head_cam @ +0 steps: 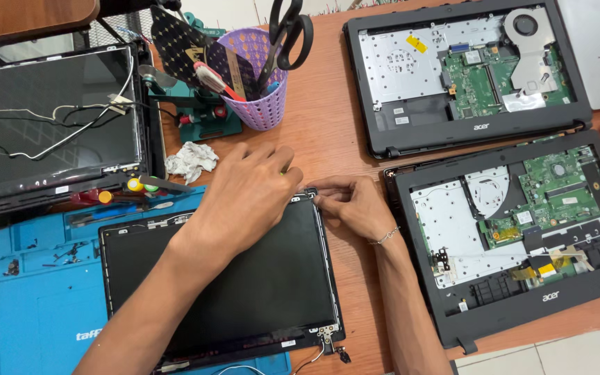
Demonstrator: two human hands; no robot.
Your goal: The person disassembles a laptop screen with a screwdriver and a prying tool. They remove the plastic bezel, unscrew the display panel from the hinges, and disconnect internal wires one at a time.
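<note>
A black laptop screen panel [244,292] lies flat, partly on a blue repair mat [29,298]. My left hand [244,201] reaches across it to its far right corner, fingers curled around a small tool of which only a green bit [284,169] shows. My right hand [352,205], with a thin bracelet at the wrist, pinches that same corner [312,194] from the right. The two hands almost touch there. The tool's tip is hidden under my left hand.
Two opened laptop bases with bare green boards lie at the right [467,69] [515,236]. Another screen lid with loose cables [50,118] sits far left. A purple basket with scissors [262,83], a crumpled tissue [190,160] and screwdrivers [133,191] stand behind the panel.
</note>
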